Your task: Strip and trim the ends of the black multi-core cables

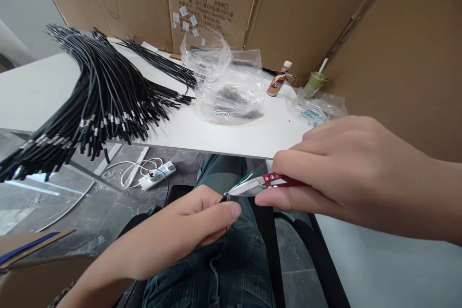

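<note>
Head view shows the left hand (207, 211) pinching a black cable end (224, 198) above the lap (241, 269), the right hand (335, 168) curled round red-handled snips (267, 179) with blades (249, 186) at the cable's coloured wires (246, 178).

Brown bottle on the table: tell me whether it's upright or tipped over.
Upright: the brown bottle stands on its base on the white table, its white cap at the top.
</note>
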The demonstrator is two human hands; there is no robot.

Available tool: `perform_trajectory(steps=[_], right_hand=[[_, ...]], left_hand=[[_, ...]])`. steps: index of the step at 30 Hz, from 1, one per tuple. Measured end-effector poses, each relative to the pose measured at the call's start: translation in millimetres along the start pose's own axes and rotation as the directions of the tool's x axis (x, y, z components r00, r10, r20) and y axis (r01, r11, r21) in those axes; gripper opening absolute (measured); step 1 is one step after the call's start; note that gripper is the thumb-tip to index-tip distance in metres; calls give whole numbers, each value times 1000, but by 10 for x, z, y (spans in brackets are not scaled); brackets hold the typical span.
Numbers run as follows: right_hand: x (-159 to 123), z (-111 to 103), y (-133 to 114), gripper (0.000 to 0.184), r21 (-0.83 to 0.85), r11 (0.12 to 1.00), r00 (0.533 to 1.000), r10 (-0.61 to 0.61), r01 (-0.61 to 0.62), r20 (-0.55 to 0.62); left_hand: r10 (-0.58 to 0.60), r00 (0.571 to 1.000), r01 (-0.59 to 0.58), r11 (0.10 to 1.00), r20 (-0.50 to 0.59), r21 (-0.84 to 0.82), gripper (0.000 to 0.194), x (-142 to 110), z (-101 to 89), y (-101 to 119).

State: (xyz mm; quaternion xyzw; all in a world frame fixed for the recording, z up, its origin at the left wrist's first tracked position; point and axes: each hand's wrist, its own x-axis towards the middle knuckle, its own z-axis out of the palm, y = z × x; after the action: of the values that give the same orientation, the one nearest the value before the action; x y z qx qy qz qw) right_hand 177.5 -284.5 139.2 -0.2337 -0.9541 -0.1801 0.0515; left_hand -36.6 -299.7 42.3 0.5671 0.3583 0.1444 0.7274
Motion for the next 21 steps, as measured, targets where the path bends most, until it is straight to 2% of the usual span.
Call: perform_trajectory(steps=[3, 9, 16, 19, 21], right_hand=[[-27, 44, -44, 51, 7, 999, 999, 42, -42, -33], [-43, 102, -78, 48, -23, 997, 992, 73, -76, -104], [-25, 153, -111, 53, -20, 985, 978, 166, -170, -128], [18, 140, -120, 52, 75, 968, 963, 246, -239, -111], [60, 77, -95, 52, 232, 920, 943, 331, -316, -27]], left_hand=[[-31, 998, 33, 999, -52, 26, 55, -47, 20, -8], [-3, 971, 6, 1000, -240, 15, 50, -37, 45, -34], [-7, 972, 3, 1000, -233, -19, 51, -8, -9, -94], [-15, 962, 21, 1000, -271, 19, 51, -10, 4, -85], [-7, 961, 23, 998, -278, 55, 49, -9, 31, -63]])
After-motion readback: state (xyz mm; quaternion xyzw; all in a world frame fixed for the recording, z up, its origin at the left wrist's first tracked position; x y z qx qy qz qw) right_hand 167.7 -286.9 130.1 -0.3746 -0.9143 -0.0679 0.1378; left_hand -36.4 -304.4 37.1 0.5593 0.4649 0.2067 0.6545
